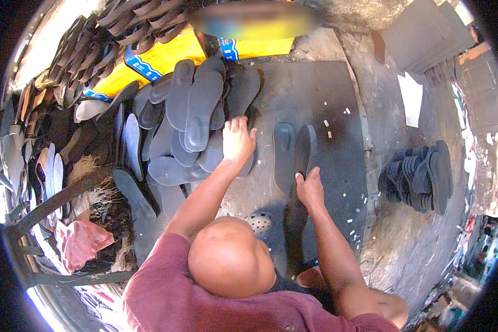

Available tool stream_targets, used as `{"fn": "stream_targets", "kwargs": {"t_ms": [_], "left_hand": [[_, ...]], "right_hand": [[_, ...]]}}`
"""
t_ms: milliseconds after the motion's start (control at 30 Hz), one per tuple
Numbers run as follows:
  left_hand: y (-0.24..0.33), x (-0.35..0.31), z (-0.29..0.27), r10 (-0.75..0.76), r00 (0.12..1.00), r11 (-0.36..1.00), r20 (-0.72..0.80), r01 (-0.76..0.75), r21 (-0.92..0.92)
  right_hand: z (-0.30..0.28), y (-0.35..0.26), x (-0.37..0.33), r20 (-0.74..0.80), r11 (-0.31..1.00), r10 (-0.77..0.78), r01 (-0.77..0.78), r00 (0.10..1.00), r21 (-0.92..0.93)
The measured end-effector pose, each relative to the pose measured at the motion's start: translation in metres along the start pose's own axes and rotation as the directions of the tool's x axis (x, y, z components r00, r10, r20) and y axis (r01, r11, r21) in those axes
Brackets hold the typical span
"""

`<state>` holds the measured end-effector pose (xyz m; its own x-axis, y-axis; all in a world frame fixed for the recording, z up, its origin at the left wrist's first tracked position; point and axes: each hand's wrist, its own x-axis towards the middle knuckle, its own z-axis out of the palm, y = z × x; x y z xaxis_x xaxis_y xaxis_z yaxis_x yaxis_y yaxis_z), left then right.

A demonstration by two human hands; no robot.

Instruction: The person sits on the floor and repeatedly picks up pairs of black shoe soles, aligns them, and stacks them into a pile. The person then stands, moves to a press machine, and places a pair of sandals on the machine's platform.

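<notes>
Charcoal-grey foam, by the look of it: the sole (pixel 304 146) is in the right hand (pixel 310 191), its near end pinched between thumb and fingers, its far end pointing away, body tilted so the thick side edge shows. It looks light, springy rather than rigid, hardly fragile; the smooth face might slide a little under dry fingers, so a grip across the thick edges near the heel or the narrow waist should serve best.

Just left of that hand, a matching flat sole (pixel 284 157) lies face up. Further left, here's the left hand (pixel 239 141), fingers bent down over the near side of the sole pile (pixel 205 105); whether they've closed on one, I cannot tell.

Out we go! Right of the right hand, white scraps (pixel 330 134) dot the dark sheet (pixel 340 160), and well beyond them sits a stack of dark sandals (pixel 418 177). Ahead of the left hand, yellow boxes (pixel 169 55) with more footwear heaped above; behind it, near the body, a pale perforated clog (pixel 260 224).
</notes>
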<state>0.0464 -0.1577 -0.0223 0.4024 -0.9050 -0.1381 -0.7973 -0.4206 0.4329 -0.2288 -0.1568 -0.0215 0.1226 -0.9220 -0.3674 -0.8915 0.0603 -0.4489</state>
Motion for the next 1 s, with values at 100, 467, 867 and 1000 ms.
{"fn": "stream_targets", "kwargs": {"t_ms": [100, 467, 867, 1000], "left_hand": [[-0.018, 0.022, 0.007, 0.003, 0.962, 0.971, -0.272, 0.061, 0.229], [0.014, 0.020, 0.010, -0.313, 0.926, 0.906, -0.213, 0.224, -0.360], [-0.036, -0.019, -0.081, -0.201, 0.741, 0.973, -0.641, 0.228, -0.042], [-0.041, 0.006, -0.103, -0.440, 0.840, 0.896, -0.317, 0.432, -0.100]], "right_hand": [[-0.012, -0.013, 0.005, -0.030, 0.999, 0.036, -0.037, 0.999, -0.027], [0.020, -0.024, 0.004, 0.136, 0.856, -0.031, -0.044, 0.990, 0.516], [-0.031, -0.051, 0.008, -0.164, 0.889, -0.346, 0.268, 0.924, -0.370], [-0.015, 0.004, 0.030, 0.020, 0.955, -0.141, 0.141, 0.990, -0.262]]}}
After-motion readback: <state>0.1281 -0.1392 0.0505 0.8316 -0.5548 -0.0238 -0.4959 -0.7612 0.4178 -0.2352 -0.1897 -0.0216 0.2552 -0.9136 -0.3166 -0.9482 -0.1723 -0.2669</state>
